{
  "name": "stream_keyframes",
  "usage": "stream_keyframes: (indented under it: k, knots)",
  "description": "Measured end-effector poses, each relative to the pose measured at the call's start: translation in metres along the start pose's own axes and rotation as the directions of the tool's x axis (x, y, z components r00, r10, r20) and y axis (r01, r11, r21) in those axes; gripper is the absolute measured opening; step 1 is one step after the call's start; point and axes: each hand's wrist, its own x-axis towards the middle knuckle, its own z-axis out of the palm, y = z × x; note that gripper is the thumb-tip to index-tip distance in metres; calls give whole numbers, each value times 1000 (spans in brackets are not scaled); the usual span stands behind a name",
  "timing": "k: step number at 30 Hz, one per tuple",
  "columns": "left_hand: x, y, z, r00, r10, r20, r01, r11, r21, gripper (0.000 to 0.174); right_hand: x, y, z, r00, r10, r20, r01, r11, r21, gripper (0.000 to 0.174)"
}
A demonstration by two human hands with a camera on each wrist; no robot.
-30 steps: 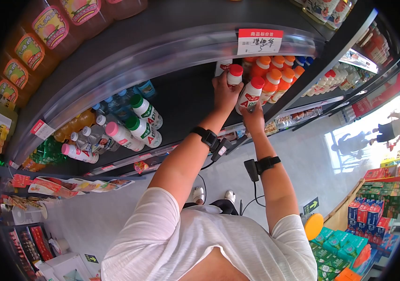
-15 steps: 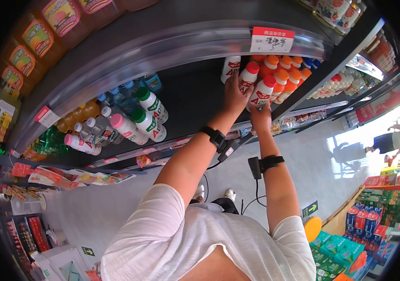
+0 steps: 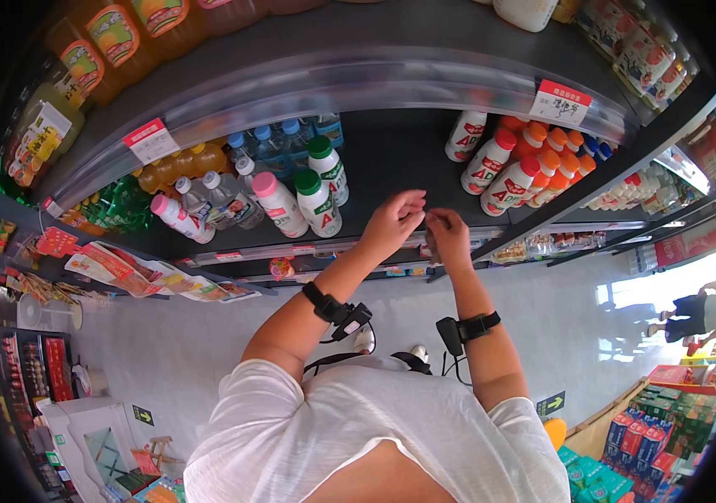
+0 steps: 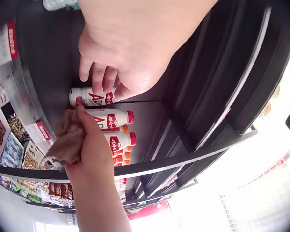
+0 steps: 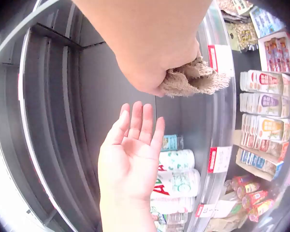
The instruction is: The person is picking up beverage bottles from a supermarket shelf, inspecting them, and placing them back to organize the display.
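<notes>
The left hand [image 3: 396, 225] is empty, its fingers loosely extended, palm showing in the right wrist view [image 5: 130, 164]. Beside it, the right hand [image 3: 450, 239] grips a crumpled brown cloth, clear in the left wrist view [image 4: 67, 140] and right wrist view [image 5: 193, 79]. Both hands are in front of the shelf, apart from the bottles. Behind and right of them stand white red-capped bottles: one at the back [image 3: 465, 136], one in the middle [image 3: 486, 164], one in front [image 3: 509, 186]. Green-capped white bottles [image 3: 318, 204] are left of the hands.
Orange-capped bottles [image 3: 552, 163] stand right of the red-capped ones, near a dark upright divider. Pink-capped bottles [image 3: 280, 205] and water bottles are at the left. A shelf edge with price tags [image 3: 561, 102] runs above; a person [image 3: 693, 314] is far right.
Both hands have let go of the red-capped bottles and drawn back toward the body. The brown cloth now shows in the right hand. The head view has shifted, with shelf items appearing further right.
</notes>
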Motion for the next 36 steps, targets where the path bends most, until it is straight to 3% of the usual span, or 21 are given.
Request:
stream_keyframes:
  k: [2, 6, 8, 9, 10, 11, 12, 13, 15, 18, 21, 24, 27, 28, 31, 34, 36]
  knots:
    - [-17, 0, -16, 998, -63, -13, 64, 998, 11, 36, 3, 2, 22, 999, 25, 21, -25, 1000, -4, 30]
    - [-40, -7, -38, 990, -127, -55, 128, 992, 19, 36, 41, -6, 51, 986, -125, -114, 122, 992, -29, 37]
    - [-40, -7, -43, 993, -62, -103, 77, 985, 157, 37, 51, -50, 57, 992, 40, -121, -28, 994, 104, 38]
    - [-40, -8, -44, 992, -29, -121, 56, 973, 226, 37, 63, -46, 63, 952, -227, -203, 176, 954, -244, 39]
    - [-36, -15, -44, 991, -52, -122, 76, 978, 197, 41, 78, -33, 67, 851, -490, -187, 312, 760, -571, 39]
    - [-35, -27, -43, 993, -17, -114, 53, 947, 318, 43, 87, -17, 70, 706, -704, -76, 357, 446, -821, 40]
    - [-33, -41, -43, 995, 21, -98, 24, 900, 434, 44, 92, 1, 74, 871, -488, 54, 327, 494, -805, 41]
    - [-30, -48, -42, 995, 58, -76, -8, 839, 543, 45, 97, 21, 79, 867, -490, 95, 347, 455, -820, 41]
    - [-27, -55, -43, 999, 35, -39, -7, 822, 569, 47, 105, 47, 85, 857, -484, 177, 384, 372, -845, 41]
    - [-29, -71, -45, 1000, 17, -4, -11, 801, 599, 46, 135, 56, 88, 892, -439, 111, 337, 480, -810, 48]
    - [-31, -75, -50, 1000, -1, 20, -11, 813, 582, 46, 170, 50, 91, 927, -347, 142, 305, 478, -824, 57]
    - [-34, -77, -53, 999, -24, 48, -9, 810, 587, 45, 205, 43, 101, 883, -338, 324, 458, 482, -747, 59]
    - [-35, -79, -53, 999, -7, 53, -26, 805, 593, 45, 221, 29, 136, 844, -217, 491, 537, 356, -765, 55]
    - [-35, -79, -53, 999, -8, 45, -19, 817, 576, 44, 218, 31, 144, 795, -301, 527, 606, 348, -715, 50]
    - [-35, -82, -54, 999, -18, 36, -6, 810, 586, 43, 198, 19, 160, 763, -335, 552, 646, 423, -636, 46]
    - [-37, -79, -53, 999, -5, 39, -18, 814, 580, 42, 181, 34, 161, 570, -541, 618, 821, 389, -417, 41]
    - [-37, -81, -55, 999, 10, 41, -31, 834, 550, 41, 164, 40, 152, 565, -500, 657, 812, 479, -334, 39]
